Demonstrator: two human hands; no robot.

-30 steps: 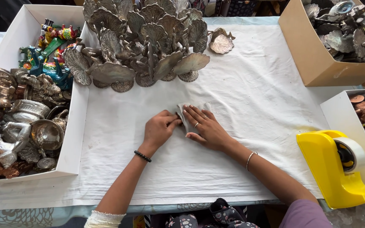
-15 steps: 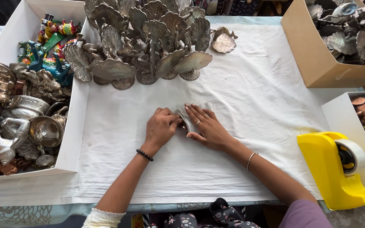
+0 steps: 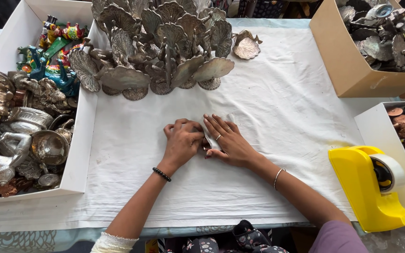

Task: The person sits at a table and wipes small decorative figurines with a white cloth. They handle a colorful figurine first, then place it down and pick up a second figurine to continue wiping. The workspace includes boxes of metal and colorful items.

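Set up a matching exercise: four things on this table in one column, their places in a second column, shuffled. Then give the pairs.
Things:
1. yellow tape dispenser
2. brown cardboard box
3. painted animal figures
4. small white wrapped bundle

Places:
A. far left, in the white box
B. middle of the white cloth, between the left hand and right hand
C. near right edge of the table
D. far right corner, filled with metal pieces

Pairs: 1-C, 2-D, 3-A, 4-B
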